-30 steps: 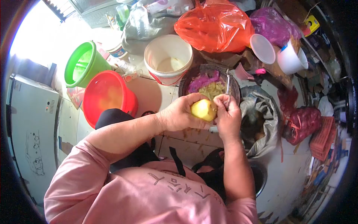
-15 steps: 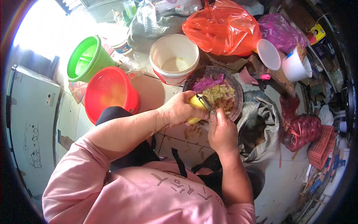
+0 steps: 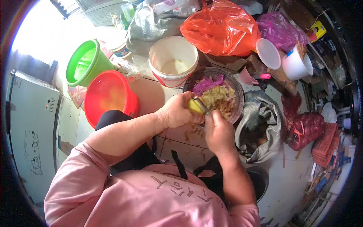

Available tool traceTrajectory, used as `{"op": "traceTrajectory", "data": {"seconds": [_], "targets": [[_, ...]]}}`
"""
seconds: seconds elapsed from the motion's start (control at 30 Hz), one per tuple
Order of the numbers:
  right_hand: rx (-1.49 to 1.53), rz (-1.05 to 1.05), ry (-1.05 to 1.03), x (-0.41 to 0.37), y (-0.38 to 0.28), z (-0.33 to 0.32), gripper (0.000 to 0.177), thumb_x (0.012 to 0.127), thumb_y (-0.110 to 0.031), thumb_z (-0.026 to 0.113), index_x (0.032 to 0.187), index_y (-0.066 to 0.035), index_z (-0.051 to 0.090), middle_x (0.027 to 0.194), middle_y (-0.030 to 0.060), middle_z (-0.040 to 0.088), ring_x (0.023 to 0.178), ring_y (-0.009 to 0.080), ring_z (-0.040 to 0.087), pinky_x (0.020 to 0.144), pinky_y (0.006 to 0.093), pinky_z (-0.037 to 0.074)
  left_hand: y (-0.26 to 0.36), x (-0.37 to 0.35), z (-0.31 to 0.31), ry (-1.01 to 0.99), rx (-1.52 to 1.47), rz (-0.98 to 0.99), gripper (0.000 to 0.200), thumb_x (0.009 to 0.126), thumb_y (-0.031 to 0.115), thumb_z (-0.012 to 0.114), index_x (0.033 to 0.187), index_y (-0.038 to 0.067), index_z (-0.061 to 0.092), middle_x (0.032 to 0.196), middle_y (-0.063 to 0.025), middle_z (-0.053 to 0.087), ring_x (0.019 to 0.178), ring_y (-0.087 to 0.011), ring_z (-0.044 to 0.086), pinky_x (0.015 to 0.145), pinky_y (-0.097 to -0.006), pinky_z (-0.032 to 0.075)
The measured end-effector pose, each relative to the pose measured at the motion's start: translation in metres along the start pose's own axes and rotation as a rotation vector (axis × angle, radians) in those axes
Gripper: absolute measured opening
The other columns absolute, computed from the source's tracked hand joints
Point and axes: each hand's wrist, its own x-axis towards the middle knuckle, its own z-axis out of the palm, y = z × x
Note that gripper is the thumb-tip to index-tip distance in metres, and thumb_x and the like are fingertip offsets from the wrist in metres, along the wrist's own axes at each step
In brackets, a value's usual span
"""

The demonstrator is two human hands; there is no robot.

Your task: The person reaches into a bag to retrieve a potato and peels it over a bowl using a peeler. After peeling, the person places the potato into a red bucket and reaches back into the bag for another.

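My left hand (image 3: 177,111) is closed around a peeled yellow potato (image 3: 194,107), held over the near edge of a dark basin (image 3: 239,86). My right hand (image 3: 220,133) grips a peeler (image 3: 201,105), its head lying against the potato; the fingers are slightly blurred and hide most of the handle. Potato peels (image 3: 223,96) fill the basin, with a piece of purple plastic (image 3: 207,84) among them. More peel scraps (image 3: 193,133) are scattered on the tiles below my hands.
An open grey sack (image 3: 245,145) with dark contents stands right of the basin. Left are a red tub (image 3: 134,104) holding liquid and yellowish shapes, and a green bucket (image 3: 96,70). Behind stand a white bucket (image 3: 159,68) and a red plastic bag (image 3: 223,30). A net bag of onions (image 3: 306,130) lies right.
The peeler has moved along the potato, and my right hand has shifted slightly left and down. My left hand still holds the potato, turned a little. The whole view has shifted slightly.
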Motion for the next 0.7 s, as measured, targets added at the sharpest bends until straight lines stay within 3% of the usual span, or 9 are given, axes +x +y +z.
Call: {"op": "traceTrajectory", "data": {"seconds": [0.07, 0.13, 0.17, 0.2, 0.37, 0.43, 0.53, 0.63, 0.7], "targets": [[-0.034, -0.057, 0.05, 0.0, 0.005, 0.007, 0.021, 0.097, -0.023, 0.049, 0.09, -0.003, 0.053, 0.077, 0.0252, 0.063, 0.074, 0.0478, 0.062, 0.064, 0.0552, 0.047, 0.004, -0.001, 0.001, -0.015, 0.001, -0.054, 0.064, 0.068, 0.01, 0.084, 0.124, 0.002, 0.055, 0.102, -0.0052, 0.066, 0.096, -0.014, 0.063, 0.088, -0.0302, 0.051], [-0.171, 0.116, -0.042, 0.005, 0.014, 0.0, 0.022, 0.097, -0.022, 0.048, 0.089, -0.002, 0.054, 0.079, 0.0245, 0.064, 0.075, 0.0464, 0.062, 0.065, 0.0543, 0.048, 0.003, -0.007, 0.003, -0.046, 0.061, 0.073, 0.065, 0.067, 0.011, 0.085, 0.124, 0.002, 0.055, 0.104, -0.0065, 0.066, 0.096, -0.0138, 0.063, 0.088, -0.0299, 0.052], [-0.42, -0.12, -0.117, 0.006, 0.063, 0.01, 0.025, 0.098, -0.024, 0.047, 0.09, -0.002, 0.056, 0.08, 0.0244, 0.065, 0.076, 0.0452, 0.063, 0.067, 0.0536, 0.049, 0.002, -0.01, 0.005, -0.052, 0.065, 0.072, 0.065, 0.067, 0.011, 0.085, 0.124, 0.002, 0.055, 0.104, -0.0065, 0.066, 0.096, -0.0138, 0.063, 0.088, -0.0299, 0.052], [-0.194, 0.269, -0.051, 0.01, 0.061, 0.006, 0.029, 0.099, -0.028, 0.045, 0.091, -0.002, 0.057, 0.08, 0.0253, 0.064, 0.076, 0.0459, 0.062, 0.068, 0.0537, 0.048, 0.003, -0.011, 0.005, -0.054, 0.061, 0.129, 0.065, 0.067, 0.01, 0.085, 0.125, 0.002, 0.055, 0.105, -0.0068, 0.066, 0.096, -0.0138, 0.063, 0.087, -0.03, 0.052], [-0.009, 0.239, 0.08, 0.011, 0.03, -0.007, 0.029, 0.098, -0.028, 0.047, 0.092, -0.003, 0.057, 0.076, 0.0268, 0.062, 0.078, 0.0481, 0.061, 0.066, 0.0536, 0.047, 0.001, 0.0, 0.001, -0.068, -0.198, 0.091, 0.065, 0.07, 0.007, 0.082, 0.127, 0.003, 0.053, 0.106, -0.0077, 0.065, 0.096, -0.0145, 0.063, 0.084, -0.031, 0.054], [0.035, 0.178, 0.099, 0.006, 0.016, -0.006, 0.026, 0.098, -0.027, 0.048, 0.092, -0.003, 0.056, 0.076, 0.0268, 0.062, 0.078, 0.0481, 0.061, 0.066, 0.0533, 0.047, 0.006, -0.001, -0.001, -0.025, -0.431, -0.068, 0.063, 0.072, 0.003, 0.08, 0.129, 0.004, 0.051, 0.105, -0.0077, 0.065, 0.096, -0.0158, 0.064, 0.081, -0.0312, 0.055], [0.035, 0.076, 0.087, 0.0, 0.003, -0.003, 0.021, 0.096, -0.023, 0.052, 0.093, -0.002, 0.055, 0.076, 0.0268, 0.062, 0.078, 0.0475, 0.062, 0.067, 0.0525, 0.048, 0.032, -0.012, -0.005, -0.044, -0.44, -0.203, 0.063, 0.073, 0.0, 0.078, 0.129, 0.004, 0.05, 0.105, -0.0083, 0.065, 0.095, -0.0158, 0.065, 0.077, -0.0289, 0.056], [-0.024, 0.089, 0.108, 0.002, 0.009, -0.002, 0.022, 0.097, -0.022, 0.049, 0.094, -0.001, 0.055, 0.081, 0.0268, 0.063, 0.079, 0.0477, 0.062, 0.069, 0.0539, 0.048, 0.007, -0.003, 0.003, -0.101, -0.553, -0.084, 0.062, 0.072, 0.0, 0.08, 0.127, 0.005, 0.051, 0.104, -0.0071, 0.065, 0.095, -0.0165, 0.064, 0.079, -0.0292, 0.055], [-0.116, 0.301, -0.059, 0.009, 0.045, 0.001, 0.025, 0.098, -0.024, 0.048, 0.093, -0.001, 0.056, 0.082, 0.0271, 0.063, 0.08, 0.0487, 0.061, 0.071, 0.0551, 0.047, 0.004, -0.007, 0.004, -0.198, -0.574, 0.013, 0.062, 0.071, 0.0, 0.079, 0.126, 0.005, 0.051, 0.104, -0.0065, 0.065, 0.096, -0.0169, 0.064, 0.081, -0.0305, 0.054]]}}
